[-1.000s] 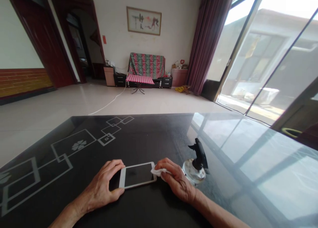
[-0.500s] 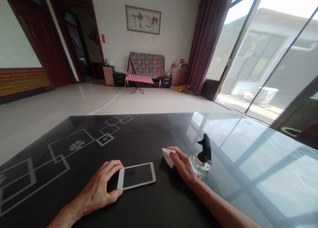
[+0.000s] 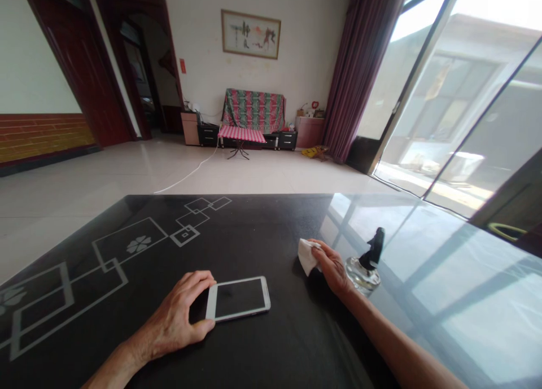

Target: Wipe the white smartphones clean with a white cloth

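On the dark tabletop lies a white-framed tablet (image 3: 239,298), its black screen facing up. My left hand (image 3: 180,313) is closed on the tablet's left end, thumb at the near corner and fingers at the far corner. Bunched in the fingers of my right hand (image 3: 332,267) is a white cloth (image 3: 308,256), held to the right of the tablet and apart from it. Just beyond that hand's right side is a clear spray bottle (image 3: 363,276) with a black trigger head. Whether the hand touches the bottle I cannot tell.
The glossy black table (image 3: 271,225) has pale square and flower patterns on its left and window reflections on its right. Past its far edge, a small table with a checked cloth (image 3: 241,134) stands on the tiled floor. A white cable (image 3: 186,176) runs along that floor.
My right hand has moved right and slightly away with the cloth. The spray bottle has also shifted right. My left hand stays on the tablet, and the view has turned slightly left.
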The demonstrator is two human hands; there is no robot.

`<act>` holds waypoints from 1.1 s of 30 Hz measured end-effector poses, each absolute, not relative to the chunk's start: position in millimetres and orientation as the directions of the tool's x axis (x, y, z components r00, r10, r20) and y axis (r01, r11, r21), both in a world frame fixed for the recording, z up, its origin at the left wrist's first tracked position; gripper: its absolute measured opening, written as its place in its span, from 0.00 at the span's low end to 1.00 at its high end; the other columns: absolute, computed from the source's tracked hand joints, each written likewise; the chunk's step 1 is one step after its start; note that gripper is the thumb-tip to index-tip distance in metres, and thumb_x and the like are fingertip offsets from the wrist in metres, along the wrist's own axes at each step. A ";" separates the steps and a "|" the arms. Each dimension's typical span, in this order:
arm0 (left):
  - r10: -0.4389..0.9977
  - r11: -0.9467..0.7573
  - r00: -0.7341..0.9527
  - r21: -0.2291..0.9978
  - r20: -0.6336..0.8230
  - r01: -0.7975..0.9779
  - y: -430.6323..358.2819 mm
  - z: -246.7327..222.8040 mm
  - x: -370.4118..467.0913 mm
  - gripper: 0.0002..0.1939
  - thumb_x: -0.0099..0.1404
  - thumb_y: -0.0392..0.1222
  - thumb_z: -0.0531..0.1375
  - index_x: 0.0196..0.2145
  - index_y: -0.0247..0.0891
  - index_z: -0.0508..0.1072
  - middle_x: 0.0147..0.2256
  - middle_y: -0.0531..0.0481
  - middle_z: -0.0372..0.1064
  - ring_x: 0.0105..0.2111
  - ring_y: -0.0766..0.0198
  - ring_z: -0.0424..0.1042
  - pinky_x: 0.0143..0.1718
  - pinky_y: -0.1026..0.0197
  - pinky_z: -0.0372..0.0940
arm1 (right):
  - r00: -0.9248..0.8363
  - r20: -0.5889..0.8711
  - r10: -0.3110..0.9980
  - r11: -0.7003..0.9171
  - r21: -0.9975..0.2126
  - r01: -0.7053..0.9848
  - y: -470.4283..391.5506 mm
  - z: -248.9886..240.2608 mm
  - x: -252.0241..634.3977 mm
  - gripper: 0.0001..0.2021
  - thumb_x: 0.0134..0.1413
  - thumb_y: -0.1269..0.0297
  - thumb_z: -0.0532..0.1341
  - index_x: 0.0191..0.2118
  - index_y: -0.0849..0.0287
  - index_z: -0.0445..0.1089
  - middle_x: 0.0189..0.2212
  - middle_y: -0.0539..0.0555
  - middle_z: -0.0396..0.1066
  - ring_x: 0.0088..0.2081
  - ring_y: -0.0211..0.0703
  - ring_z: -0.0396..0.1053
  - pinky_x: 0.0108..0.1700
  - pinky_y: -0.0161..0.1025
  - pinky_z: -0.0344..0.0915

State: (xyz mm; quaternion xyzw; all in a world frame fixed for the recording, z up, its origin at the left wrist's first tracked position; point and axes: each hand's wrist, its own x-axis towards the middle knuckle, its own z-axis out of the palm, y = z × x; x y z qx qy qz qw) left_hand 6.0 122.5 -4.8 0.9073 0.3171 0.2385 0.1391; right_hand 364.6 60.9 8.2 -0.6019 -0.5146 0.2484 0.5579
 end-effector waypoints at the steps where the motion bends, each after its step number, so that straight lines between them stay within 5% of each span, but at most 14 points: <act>1: 0.645 -0.757 0.684 0.409 0.341 0.509 121.9 -3.7 6.5 0.25 0.49 0.34 0.59 0.47 0.41 0.67 0.51 0.45 0.64 0.51 0.52 0.65 0.54 0.53 0.63 | 0.330 0.277 0.903 0.157 -0.925 0.346 59.4 9.5 359.4 0.21 0.55 0.48 0.56 0.41 0.62 0.72 0.23 0.50 0.66 0.25 0.39 0.62 0.26 0.35 0.58; 4: 0.645 -0.754 0.690 0.423 0.329 0.503 120.8 -1.3 7.8 0.25 0.48 0.34 0.60 0.46 0.41 0.67 0.50 0.46 0.64 0.50 0.52 0.64 0.54 0.52 0.63 | 0.202 0.325 0.924 0.224 -0.887 0.404 51.9 14.1 332.1 0.14 0.58 0.55 0.57 0.41 0.59 0.72 0.33 0.53 0.70 0.33 0.42 0.67 0.35 0.36 0.63; 7: 0.649 -0.749 0.684 0.433 0.333 0.501 120.4 -0.3 8.8 0.25 0.47 0.34 0.59 0.46 0.41 0.67 0.49 0.46 0.64 0.49 0.52 0.65 0.53 0.51 0.63 | -0.089 0.502 0.861 0.447 -0.661 0.602 43.8 15.7 301.6 0.12 0.62 0.66 0.51 0.45 0.57 0.70 0.42 0.56 0.68 0.42 0.43 0.67 0.44 0.39 0.65; 14: 0.667 -0.728 0.671 0.474 0.324 0.495 117.9 5.5 11.5 0.25 0.46 0.35 0.60 0.45 0.40 0.68 0.48 0.46 0.65 0.47 0.52 0.65 0.51 0.52 0.63 | -0.386 0.398 0.832 0.527 -0.352 0.774 46.1 18.0 277.1 0.17 0.58 0.78 0.50 0.50 0.58 0.66 0.47 0.57 0.67 0.47 0.46 0.62 0.51 0.46 0.63; 20: 0.671 -0.720 0.667 0.501 0.324 0.481 117.6 7.6 12.2 0.24 0.46 0.35 0.60 0.44 0.41 0.68 0.47 0.46 0.65 0.46 0.52 0.65 0.50 0.51 0.62 | -0.412 0.306 0.858 0.497 -0.296 0.816 35.9 33.3 270.0 0.16 0.58 0.79 0.49 0.44 0.56 0.68 0.39 0.56 0.67 0.39 0.45 0.63 0.43 0.43 0.65; 27: 0.677 -0.708 0.668 0.524 0.309 0.474 117.3 8.5 11.9 0.25 0.46 0.35 0.61 0.45 0.41 0.68 0.47 0.47 0.65 0.46 0.53 0.65 0.50 0.52 0.62 | -0.438 0.184 0.880 0.474 -0.304 0.826 12.4 35.5 269.6 0.16 0.58 0.79 0.49 0.46 0.56 0.67 0.41 0.56 0.66 0.41 0.46 0.63 0.46 0.44 0.65; 33: 0.673 -0.713 0.672 0.514 0.310 0.477 118.0 8.7 11.7 0.25 0.46 0.35 0.61 0.45 0.41 0.68 0.47 0.47 0.65 0.46 0.53 0.65 0.50 0.52 0.62 | -0.383 0.232 0.894 0.439 -0.287 0.851 39.1 29.6 272.3 0.16 0.58 0.79 0.49 0.45 0.56 0.67 0.40 0.56 0.65 0.39 0.46 0.62 0.44 0.44 0.64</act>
